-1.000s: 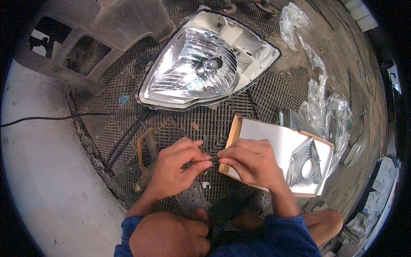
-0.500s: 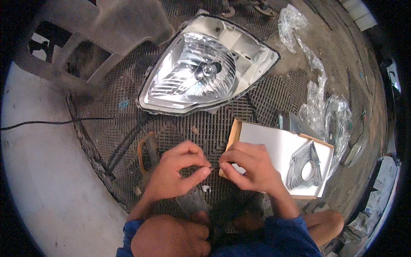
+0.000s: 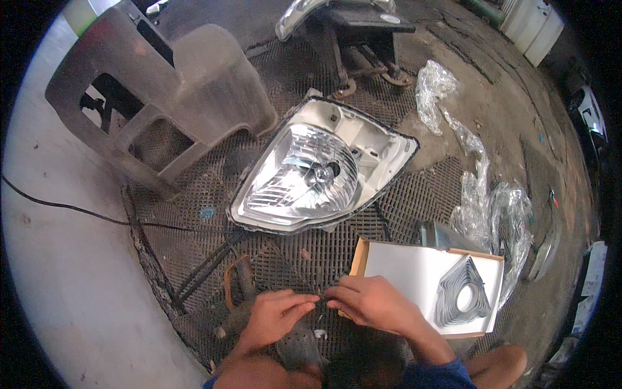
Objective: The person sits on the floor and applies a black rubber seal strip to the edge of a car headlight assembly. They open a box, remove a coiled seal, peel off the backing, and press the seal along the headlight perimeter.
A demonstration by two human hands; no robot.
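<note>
My left hand [image 3: 277,316] is closed in a pinch, its thumb pressed to the fingertips. Facing it, my right hand [image 3: 377,303] pinches in the same way, with only a small gap between the two. Whatever the fingertips hold is too small to make out. Beyond my hands lies a headlight housing [image 3: 311,172] with a shiny reflector, its front uncovered and a dark rim around its edge. Beside my right hand is a shallow cardboard box [image 3: 395,275] with a white inside. In it rests a dark grey strip [image 3: 449,306] wound into a roughly triangular coil.
A large grey plastic stool [image 3: 214,84] lies tipped at the far left. Crumpled clear plastic wrap [image 3: 476,175] stretches along the right. A low black stand on casters [image 3: 369,39] is at the back. A black cable [image 3: 78,211] crosses the pale surface on the left.
My view has tilted up, so the headlight, box and hands appear lower and more of the far floor shows. Both hands stay pinched close together; my left fingers have straightened somewhat.
</note>
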